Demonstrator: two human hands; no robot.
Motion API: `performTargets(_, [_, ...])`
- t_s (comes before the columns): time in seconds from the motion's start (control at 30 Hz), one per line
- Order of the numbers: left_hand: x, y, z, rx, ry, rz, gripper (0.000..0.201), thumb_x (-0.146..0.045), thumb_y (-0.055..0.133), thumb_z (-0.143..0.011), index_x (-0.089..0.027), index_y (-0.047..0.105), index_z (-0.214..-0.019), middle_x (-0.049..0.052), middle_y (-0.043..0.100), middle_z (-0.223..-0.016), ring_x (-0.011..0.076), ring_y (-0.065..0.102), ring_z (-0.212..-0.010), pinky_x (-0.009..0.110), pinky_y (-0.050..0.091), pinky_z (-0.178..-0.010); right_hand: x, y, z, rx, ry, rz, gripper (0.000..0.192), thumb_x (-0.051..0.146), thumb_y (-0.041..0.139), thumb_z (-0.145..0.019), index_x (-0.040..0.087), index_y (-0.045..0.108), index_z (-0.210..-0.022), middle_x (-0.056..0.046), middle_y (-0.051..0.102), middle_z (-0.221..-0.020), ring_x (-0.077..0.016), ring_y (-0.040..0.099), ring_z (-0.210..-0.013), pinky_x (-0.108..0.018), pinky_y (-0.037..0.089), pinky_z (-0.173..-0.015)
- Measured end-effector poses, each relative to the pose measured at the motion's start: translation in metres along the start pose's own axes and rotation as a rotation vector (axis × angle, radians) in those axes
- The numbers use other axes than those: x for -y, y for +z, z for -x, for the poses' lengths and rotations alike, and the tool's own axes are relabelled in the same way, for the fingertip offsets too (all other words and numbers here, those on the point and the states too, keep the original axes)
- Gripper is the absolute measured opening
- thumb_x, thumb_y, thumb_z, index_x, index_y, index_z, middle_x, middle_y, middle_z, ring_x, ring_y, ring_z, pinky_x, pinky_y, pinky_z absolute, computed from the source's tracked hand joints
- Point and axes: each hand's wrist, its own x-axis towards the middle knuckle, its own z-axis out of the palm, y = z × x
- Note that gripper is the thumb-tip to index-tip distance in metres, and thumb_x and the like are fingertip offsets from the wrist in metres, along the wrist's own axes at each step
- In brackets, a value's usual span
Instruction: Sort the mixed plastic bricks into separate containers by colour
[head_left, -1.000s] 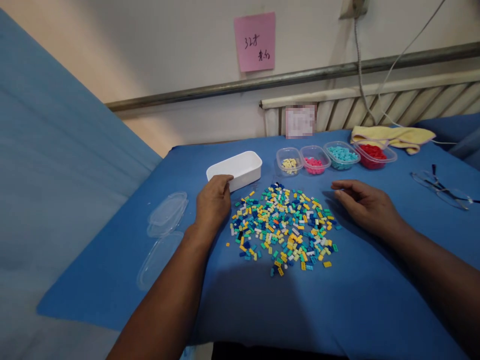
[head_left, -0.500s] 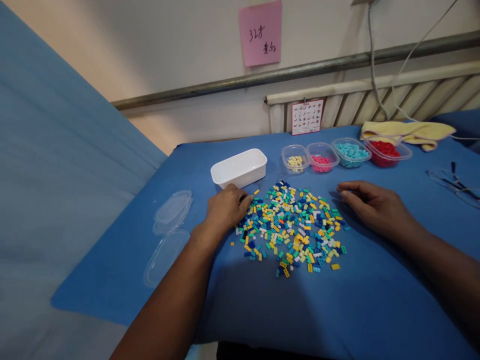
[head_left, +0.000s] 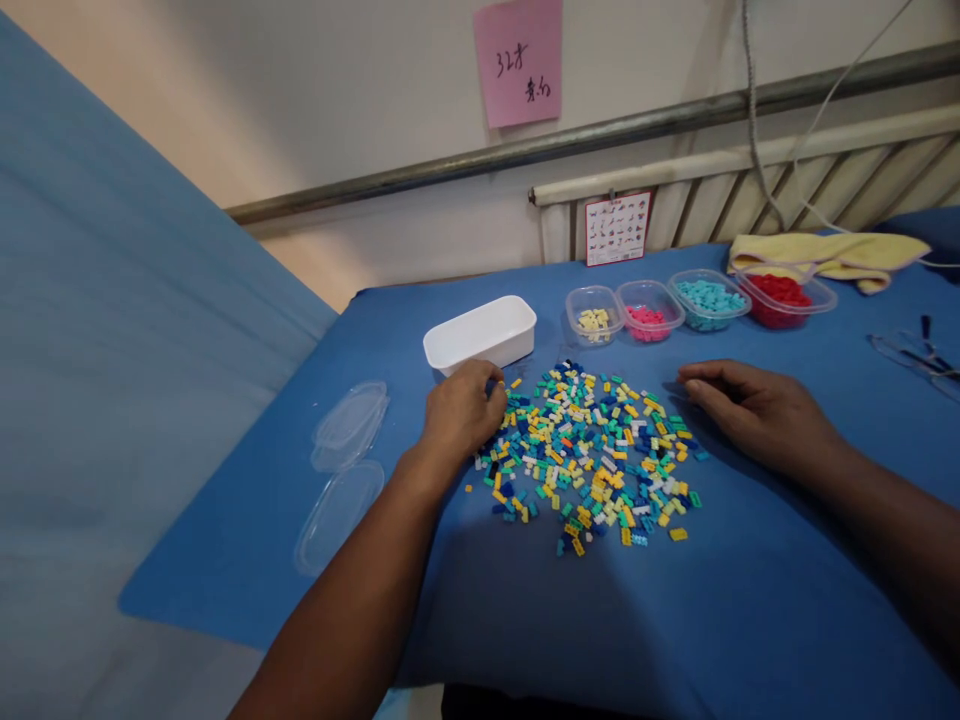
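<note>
Loose toy bricks (head_left: 577,450) are spread in a single irregular pile at the middle of the blue table covering (head_left: 750,610). Yellow, pale yellow, green, blue, turquoise and white bricks are mixed in the pile, and a few black ones and an orange one are also seen.

The left hand (head_left: 465,410) is placed at the left edge of the pile, with the fingers bent downward. The fingertips are partly hidden; whether a brick is gripped cannot be told. The right hand (head_left: 757,410) is positioned just beside the right edge of the pile. It is loosely curved and released, with the thumb and forefinger held slightly apart.

A white box (head_left: 510,352) is located directly behind the left hand; contact between the two cannot be determined. Four clear containers (head_left: 592,297) are arranged in a row behind the pile. From left to right, they are filled in part with pale yellow, pink, turquoise and red pieces. Clear lids (head_left: 349,425) are laid flat to the left of the left forearm, two of them overlapped.

A yellow cloth (head_left: 832,255) is laid behind the rightmost container, and glasses (head_left: 926,328) are set at the far right. A picture card (head_left: 616,230) is hung against the radiator (head_left: 705,205). Above the pipe (head_left: 450,171), a pink note (head_left: 519,65) is fixed to the wall.
</note>
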Motion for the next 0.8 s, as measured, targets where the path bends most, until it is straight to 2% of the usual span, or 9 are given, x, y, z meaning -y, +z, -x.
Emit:
performTargets(0.1, [-0.005, 0.006, -0.008, 0.039, 0.018, -0.067, 0.022, -0.024, 0.065, -0.1, -0.024, 0.079, -0.117, 0.009, 0.084, -0.118, 0.0321, 0.078, -0.108, 0.042, 0.061, -0.087, 0.002, 0.0, 0.0, 0.003, -0.006, -0.003, 0.034, 0.051, 0.068, -0.1, 0.027, 0.082, -0.119, -0.008, 0.087, -0.107, -0.0302, 0.082, -0.091, -0.045, 0.067, -0.078])
performTargets(0.33, [-0.015, 0.014, -0.016, 0.114, 0.148, -0.076, 0.024, -0.022, 0.064, -0.103, -0.026, 0.082, -0.119, 0.007, 0.083, -0.124, 0.0298, 0.078, -0.116, 0.039, 0.061, -0.089, 0.004, -0.001, -0.001, 0.01, -0.027, 0.02, 0.033, 0.051, 0.067, -0.1, 0.027, 0.084, -0.117, -0.006, 0.087, -0.102, -0.0282, 0.08, -0.084, -0.045, 0.066, -0.078])
performTargets(0.57, [-0.01, 0.009, -0.018, 0.15, 0.135, -0.019, 0.02, -0.024, 0.068, -0.102, -0.024, 0.082, -0.116, 0.01, 0.084, -0.119, 0.0319, 0.078, -0.11, 0.042, 0.061, -0.088, 0.004, -0.001, -0.001, 0.023, -0.032, 0.027, 0.035, 0.052, 0.065, -0.101, 0.027, 0.084, -0.115, -0.006, 0.087, -0.102, -0.0284, 0.081, -0.085, -0.044, 0.065, -0.077])
performTargets(0.8, [-0.01, 0.001, -0.015, 0.206, 0.105, -0.009, 0.021, -0.018, 0.068, -0.096, -0.023, 0.08, -0.113, 0.009, 0.084, -0.112, 0.0296, 0.078, -0.099, 0.038, 0.06, -0.083, 0.005, -0.002, -0.001, 0.039, -0.037, 0.015, 0.034, 0.053, 0.065, -0.101, 0.028, 0.084, -0.114, -0.005, 0.087, -0.102, -0.0289, 0.08, -0.085, -0.046, 0.065, -0.078])
